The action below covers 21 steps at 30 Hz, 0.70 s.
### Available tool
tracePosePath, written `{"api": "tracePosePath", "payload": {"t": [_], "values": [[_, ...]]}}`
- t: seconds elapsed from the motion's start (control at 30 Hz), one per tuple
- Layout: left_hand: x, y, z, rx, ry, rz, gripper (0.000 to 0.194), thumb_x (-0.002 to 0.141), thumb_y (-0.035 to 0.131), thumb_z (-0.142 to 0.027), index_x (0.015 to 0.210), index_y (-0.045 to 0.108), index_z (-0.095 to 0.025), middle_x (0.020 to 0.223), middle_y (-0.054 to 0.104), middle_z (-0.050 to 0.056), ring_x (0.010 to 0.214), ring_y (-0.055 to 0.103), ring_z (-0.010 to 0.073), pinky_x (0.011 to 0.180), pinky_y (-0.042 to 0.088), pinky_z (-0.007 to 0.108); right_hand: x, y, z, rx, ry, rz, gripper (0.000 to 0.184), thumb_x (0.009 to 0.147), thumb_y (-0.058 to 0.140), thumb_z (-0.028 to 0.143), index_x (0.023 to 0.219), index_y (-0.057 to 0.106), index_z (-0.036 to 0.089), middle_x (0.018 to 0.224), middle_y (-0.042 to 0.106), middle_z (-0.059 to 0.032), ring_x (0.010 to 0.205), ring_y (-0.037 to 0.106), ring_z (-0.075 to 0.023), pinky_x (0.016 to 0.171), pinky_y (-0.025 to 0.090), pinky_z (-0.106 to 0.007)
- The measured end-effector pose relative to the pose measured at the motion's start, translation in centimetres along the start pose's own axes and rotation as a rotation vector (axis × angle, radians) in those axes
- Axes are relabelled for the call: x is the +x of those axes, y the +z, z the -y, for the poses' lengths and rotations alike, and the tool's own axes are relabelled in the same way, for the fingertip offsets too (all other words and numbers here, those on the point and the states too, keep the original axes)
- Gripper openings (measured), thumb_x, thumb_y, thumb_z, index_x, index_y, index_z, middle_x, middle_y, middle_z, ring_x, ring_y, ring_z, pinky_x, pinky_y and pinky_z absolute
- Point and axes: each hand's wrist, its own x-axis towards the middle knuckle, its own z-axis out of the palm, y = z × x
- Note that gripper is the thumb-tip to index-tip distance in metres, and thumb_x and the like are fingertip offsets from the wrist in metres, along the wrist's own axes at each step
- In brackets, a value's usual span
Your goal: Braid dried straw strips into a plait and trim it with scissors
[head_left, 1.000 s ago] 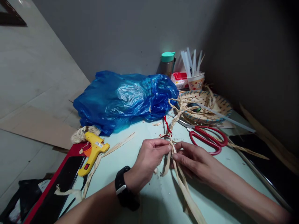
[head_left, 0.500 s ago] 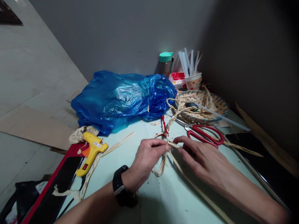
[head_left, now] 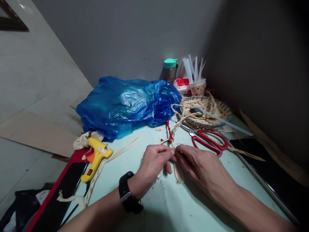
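Note:
Both my hands meet over the pale green tabletop [head_left: 166, 206], working on a braided cord [head_left: 178, 127] of dry, straw-coloured fibre. My left hand [head_left: 155, 159], below a black wristwatch, pinches the cord between thumb and fingers. Right against it, my right hand [head_left: 199, 162] is closed on the fibre strands [head_left: 178, 174], whose loose ends hang below the fingertips. A red string [head_left: 169, 130] is tied to the cord just beyond my fingers. From there the braid runs back towards a shallow woven basket [head_left: 225, 111]. The exact grip at the fingertips is partly hidden.
Red-handled scissors [head_left: 213, 141] lie right of my hands. At left rests a yellow glue gun [head_left: 96, 159] beside a braid. A blue plastic bag [head_left: 130, 103] fills the back, near a bottle [head_left: 170, 69] and a paper cup [head_left: 198, 87] of glue sticks. A black flat panel [head_left: 260, 164] lies right.
My right hand has moved left and closed in against my left hand. The long strand that trailed to the lower right is out of sight there. The camera view has shifted slightly.

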Motion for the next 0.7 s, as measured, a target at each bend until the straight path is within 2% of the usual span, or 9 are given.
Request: {"api": "tracePosePath", "payload": {"t": [0.17, 0.3, 0.43, 0.6, 0.7], "values": [[-0.2, 0.1, -0.2, 0.002, 0.008, -0.025, 0.023, 0.082, 0.061, -0.030, 0.069, 0.068, -0.012, 0.071, 0.069, 0.005, 0.038, 0.049, 0.0044, 0.039, 0.020, 0.020, -0.4, -0.4, 0.2, -0.019, 0.004, 0.011, 0.020, 0.093, 0.039, 0.027, 0.079, 0.053, 0.021, 0.073, 0.062, -0.0027, 0.057, 0.050, -0.0153, 0.054, 0.030, -0.027], [-0.4, 0.4, -0.3, 0.011, 0.022, -0.020, 0.025, 0.083, 0.057, -0.029, 0.067, 0.067, -0.013, 0.058, 0.064, 0.003, 0.043, 0.055, 0.0080, 0.042, 0.021, 0.021, -0.7, -1.0, 1.1, 0.035, 0.031, 0.028, 0.025, 0.095, 0.036, 0.030, 0.076, 0.051, 0.021, 0.066, 0.060, -0.0027, 0.051, 0.049, -0.0149, 0.051, 0.030, -0.028], [-0.6, 0.6, -0.9, -0.041, 0.031, -0.021, 0.026, 0.081, 0.058, -0.025, 0.058, 0.062, -0.014, 0.047, 0.056, -0.001, 0.041, 0.042, 0.0062, 0.044, 0.020, 0.022, -1.2, -0.6, 2.0, 0.109, -0.070, 0.077, 0.024, 0.097, 0.033, 0.028, 0.091, 0.055, 0.020, 0.074, 0.066, -0.0047, 0.059, 0.060, -0.0171, 0.055, 0.035, -0.028], [-0.9, 0.3, -1.2, -0.087, 0.055, -0.023, 0.021, 0.079, 0.060, -0.023, 0.061, 0.063, -0.013, 0.051, 0.046, -0.006, 0.045, 0.027, 0.0046, 0.047, 0.020, 0.022, -1.6, 0.8, 2.0, -0.092, -0.213, 0.094, 0.031, 0.086, 0.034, 0.009, 0.108, 0.056, 0.011, 0.082, 0.068, -0.0106, 0.064, 0.065, -0.0221, 0.055, 0.034, -0.031], [-1.1, 0.0, -1.0, -0.099, 0.034, -0.039, 0.012, 0.075, 0.065, -0.022, 0.070, 0.069, -0.012, 0.054, 0.048, -0.005, 0.046, 0.027, 0.0044, 0.047, 0.019, 0.022, -1.5, 0.2, 1.8, -0.084, -0.203, 0.072, 0.029, 0.093, 0.034, 0.017, 0.104, 0.060, 0.015, 0.081, 0.067, -0.0084, 0.066, 0.064, -0.0214, 0.057, 0.036, -0.031]]}}
